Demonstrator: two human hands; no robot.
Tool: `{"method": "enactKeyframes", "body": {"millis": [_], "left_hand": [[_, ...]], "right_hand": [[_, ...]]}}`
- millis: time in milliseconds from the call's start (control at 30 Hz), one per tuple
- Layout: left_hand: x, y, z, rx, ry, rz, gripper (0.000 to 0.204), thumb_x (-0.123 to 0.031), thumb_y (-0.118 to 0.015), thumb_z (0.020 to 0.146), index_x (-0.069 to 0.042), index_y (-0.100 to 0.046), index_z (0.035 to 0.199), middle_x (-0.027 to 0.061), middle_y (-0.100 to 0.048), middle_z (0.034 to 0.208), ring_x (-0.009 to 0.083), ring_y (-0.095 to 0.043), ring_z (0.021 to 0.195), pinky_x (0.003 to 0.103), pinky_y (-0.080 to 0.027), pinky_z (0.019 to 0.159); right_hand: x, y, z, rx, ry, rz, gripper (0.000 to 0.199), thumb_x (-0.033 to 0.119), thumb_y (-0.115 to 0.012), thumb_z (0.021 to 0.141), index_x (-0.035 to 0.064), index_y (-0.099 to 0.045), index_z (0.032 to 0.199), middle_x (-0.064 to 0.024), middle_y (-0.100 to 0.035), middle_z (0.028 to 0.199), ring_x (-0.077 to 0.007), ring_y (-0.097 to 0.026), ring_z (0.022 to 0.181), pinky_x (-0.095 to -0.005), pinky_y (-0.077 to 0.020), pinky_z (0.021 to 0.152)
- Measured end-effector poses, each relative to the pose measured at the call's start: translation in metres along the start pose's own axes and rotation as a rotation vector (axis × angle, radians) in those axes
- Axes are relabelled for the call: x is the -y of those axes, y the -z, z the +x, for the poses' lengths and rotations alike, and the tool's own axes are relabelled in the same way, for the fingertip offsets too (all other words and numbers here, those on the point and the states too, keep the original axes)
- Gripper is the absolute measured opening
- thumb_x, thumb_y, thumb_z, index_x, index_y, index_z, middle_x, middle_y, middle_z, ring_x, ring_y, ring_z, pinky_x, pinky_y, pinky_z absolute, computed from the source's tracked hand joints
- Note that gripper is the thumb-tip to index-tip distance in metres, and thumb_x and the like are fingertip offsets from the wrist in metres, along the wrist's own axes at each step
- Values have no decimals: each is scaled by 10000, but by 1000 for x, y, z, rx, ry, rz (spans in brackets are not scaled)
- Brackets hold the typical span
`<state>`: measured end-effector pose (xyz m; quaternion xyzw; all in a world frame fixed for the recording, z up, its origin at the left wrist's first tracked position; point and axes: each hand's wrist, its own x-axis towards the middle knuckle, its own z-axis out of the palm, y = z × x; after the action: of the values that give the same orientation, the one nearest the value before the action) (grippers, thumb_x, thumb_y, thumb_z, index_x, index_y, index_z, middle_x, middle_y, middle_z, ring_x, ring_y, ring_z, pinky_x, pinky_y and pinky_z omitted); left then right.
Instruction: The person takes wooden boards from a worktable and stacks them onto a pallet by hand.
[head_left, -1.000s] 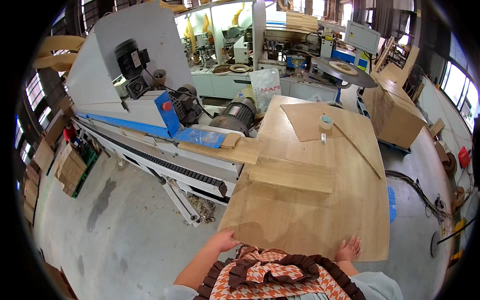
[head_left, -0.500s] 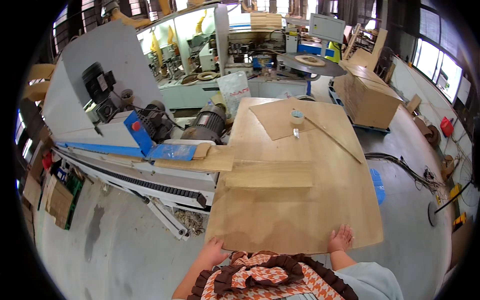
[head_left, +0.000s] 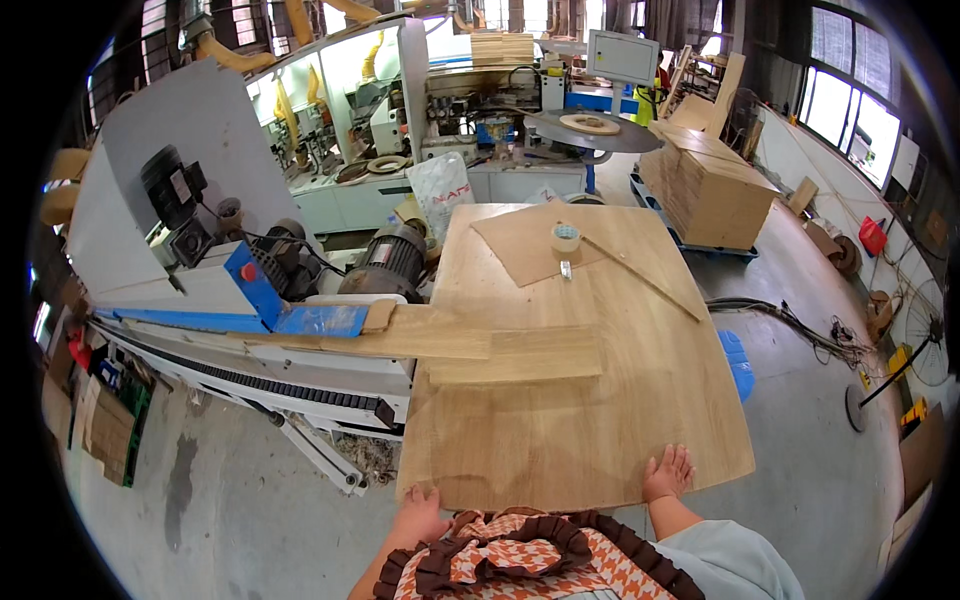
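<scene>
My right hand (head_left: 668,474) lies flat with its fingers apart on the near right corner of a wood-grain tabletop (head_left: 560,440). At the near left corner, my left hand (head_left: 420,514) rests its fingertips on the edge, with nothing held. A loose wooden board (head_left: 520,358) lies crosswise on the tabletop, well beyond both hands. From the machine on the left, a long wooden strip (head_left: 440,332) reaches over the tabletop, its end behind and against or over that board; I cannot tell which. Farther back are a thin brown sheet (head_left: 510,250), a tape roll (head_left: 565,238) and a narrow stick (head_left: 640,277).
The long machine (head_left: 240,345) with dark motors (head_left: 393,262) and a red button (head_left: 248,271) borders the tabletop on the left. Stacked panels (head_left: 710,190) stand on a pallet at the back right. Black cables (head_left: 775,308) and a blue plastic object (head_left: 736,365) are on the right.
The long strip has slid right, farther out of the machine and over the tabletop. The view has shifted slightly. Both hands stay at the near edge; the loose board lies as before.
</scene>
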<state>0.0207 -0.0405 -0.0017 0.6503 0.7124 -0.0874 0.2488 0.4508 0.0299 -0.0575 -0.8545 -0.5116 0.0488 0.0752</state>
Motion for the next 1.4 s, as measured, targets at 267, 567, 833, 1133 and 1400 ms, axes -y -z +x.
{"method": "enactKeyframes", "body": {"millis": [267,567,833,1133,1400], "left_hand": [[4,-7,4,-20,-16,-12,729,-402,-628,709,-32,-340,1267,323,-262,1291,449,-289,1199,427,-305,979],[0,0,3,22,25,31,744,-410,-623,717,-41,-321,1289,294,-253,1317,441,-278,1213,422,-305,984],[1,-2,-1,-3,21,-15,744,-401,-628,716,-37,-320,1287,293,-256,1316,440,-279,1212,422,-302,987],[-3,6,-5,-11,29,-55,695,-368,-634,713,-52,-357,1267,279,-271,1315,412,-289,1219,423,-332,966],[5,2,0,14,49,-75,706,-350,-625,723,-42,-329,1285,280,-253,1324,408,-268,1234,417,-333,969]], "right_hand": [[-3,-8,0,-21,20,-14,543,356,-441,808,91,-344,1273,-103,-249,1372,-268,-157,1295,-500,-122,1027],[0,-3,1,-25,16,-23,528,349,-440,815,100,-346,1271,-110,-265,1360,-270,-180,1288,-491,-131,1027],[1,-3,0,-18,18,-16,525,342,-456,810,99,-352,1264,-106,-266,1360,-268,-175,1291,-484,-127,1028],[-2,-3,3,-30,27,13,553,358,-476,789,99,-362,1263,-109,-262,1370,-271,-175,1289,-494,-130,1021],[-8,-16,4,-35,45,-37,539,333,-468,802,99,-357,1274,-112,-261,1379,-270,-200,1281,-467,-149,1016]]}}
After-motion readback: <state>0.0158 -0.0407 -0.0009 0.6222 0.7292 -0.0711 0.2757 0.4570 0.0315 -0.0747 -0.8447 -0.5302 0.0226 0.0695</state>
